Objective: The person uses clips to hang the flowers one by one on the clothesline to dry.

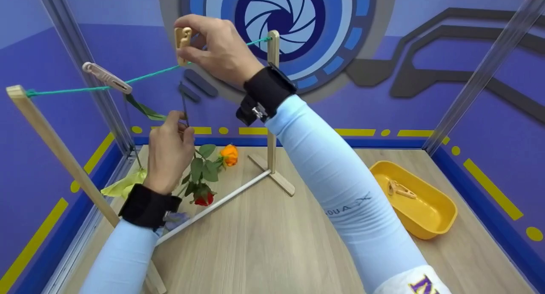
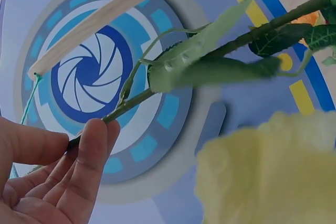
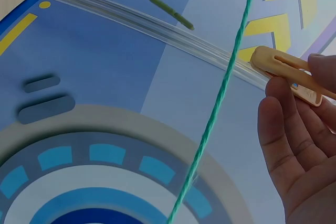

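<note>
My left hand [image 1: 168,155] pinches a rose stem [image 2: 134,100] between thumb and fingers, its cut end pointing up. Leaves and an orange rose [image 1: 229,155] and a red rose [image 1: 204,198] show below that hand; I cannot tell which bloom belongs to the stem. Up at the green string [image 1: 149,75], my right hand [image 1: 223,51] grips a tan clothespin [image 3: 278,64] by its handles. In the right wrist view the stem's end is apart from the clothespin. A pale clothespin [image 1: 106,77] sits on the string farther left, above an upside-down yellow flower [image 1: 127,185].
Wooden posts [image 1: 273,115] hold the string at both ends, joined low down by a white rod [image 1: 230,200]. A purple flower [image 1: 176,221] shows beside the left wrist. At the right, a yellow tub [image 1: 430,217] holds tan clothespins [image 1: 401,189]. Blue panels enclose the table.
</note>
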Motion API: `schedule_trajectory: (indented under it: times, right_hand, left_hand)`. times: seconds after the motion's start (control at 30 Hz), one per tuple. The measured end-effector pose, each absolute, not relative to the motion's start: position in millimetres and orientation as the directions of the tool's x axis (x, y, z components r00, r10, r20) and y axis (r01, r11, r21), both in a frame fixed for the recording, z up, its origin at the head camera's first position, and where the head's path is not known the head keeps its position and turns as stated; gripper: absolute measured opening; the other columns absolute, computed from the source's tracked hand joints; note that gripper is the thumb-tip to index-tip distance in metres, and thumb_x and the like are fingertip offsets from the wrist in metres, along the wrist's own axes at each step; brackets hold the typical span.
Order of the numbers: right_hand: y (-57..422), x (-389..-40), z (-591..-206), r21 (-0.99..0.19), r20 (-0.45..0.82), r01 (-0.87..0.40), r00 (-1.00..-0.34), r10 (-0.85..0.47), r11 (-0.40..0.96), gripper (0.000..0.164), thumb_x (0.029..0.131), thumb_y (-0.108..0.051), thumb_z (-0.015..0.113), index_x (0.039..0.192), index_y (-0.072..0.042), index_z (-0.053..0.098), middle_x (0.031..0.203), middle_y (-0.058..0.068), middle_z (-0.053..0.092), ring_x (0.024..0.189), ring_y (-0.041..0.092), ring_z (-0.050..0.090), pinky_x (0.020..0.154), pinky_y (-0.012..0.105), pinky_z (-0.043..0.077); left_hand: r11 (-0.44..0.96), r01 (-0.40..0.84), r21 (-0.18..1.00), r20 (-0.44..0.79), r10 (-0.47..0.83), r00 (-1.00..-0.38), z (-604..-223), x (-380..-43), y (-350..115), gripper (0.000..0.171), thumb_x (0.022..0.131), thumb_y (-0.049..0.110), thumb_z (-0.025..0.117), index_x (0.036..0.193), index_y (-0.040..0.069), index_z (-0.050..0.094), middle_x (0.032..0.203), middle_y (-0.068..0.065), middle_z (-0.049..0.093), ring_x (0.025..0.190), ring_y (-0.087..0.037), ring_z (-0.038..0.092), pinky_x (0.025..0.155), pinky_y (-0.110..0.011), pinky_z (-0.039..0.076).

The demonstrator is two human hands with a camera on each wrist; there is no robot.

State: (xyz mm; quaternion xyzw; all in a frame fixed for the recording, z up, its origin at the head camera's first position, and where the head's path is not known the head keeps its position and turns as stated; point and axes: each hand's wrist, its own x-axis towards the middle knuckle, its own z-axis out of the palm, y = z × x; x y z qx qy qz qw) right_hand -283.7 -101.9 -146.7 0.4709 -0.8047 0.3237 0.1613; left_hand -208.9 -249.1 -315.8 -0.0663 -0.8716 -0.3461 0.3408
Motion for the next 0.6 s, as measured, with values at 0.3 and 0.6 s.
schedule_trajectory:
  times: [0.3,0.6]
  right_hand:
    - [-124.2,-273.4,-143.6,-0.322,0.500,-0.866,-0.499,-0.707,0.384,0.034,0.105,-0.010,0.059,0.139,-0.005,0.060,0.128,0.010,0.067,0.108,0.014,0.069,0.090,0.016,0.051]
    - [-130.9,-271.4,-146.0,-0.228,0.510,-0.892,-0.450,-0.733,0.390,0.023,0.105,-0.005,0.057,0.127,-0.003,0.064,0.120,0.010,0.070,0.110,0.018,0.067,0.092,0.018,0.050]
  left_hand:
    - [0.740,0.340,0.580,0.644,-0.161,-0.748,-309.1,-210.0,-255.7,0.028,0.105,0.002,0.055,0.130,-0.011,0.057,0.099,-0.027,0.070,0.080,-0.038,0.067,0.074,-0.045,0.053]
    - [0.764,0.320,0.560,0.655,-0.172,-0.736,-304.3,-208.7,-259.8,0.029,0.106,0.003,0.053,0.132,-0.011,0.055,0.099,-0.027,0.069,0.079,-0.038,0.065,0.073,-0.045,0.050]
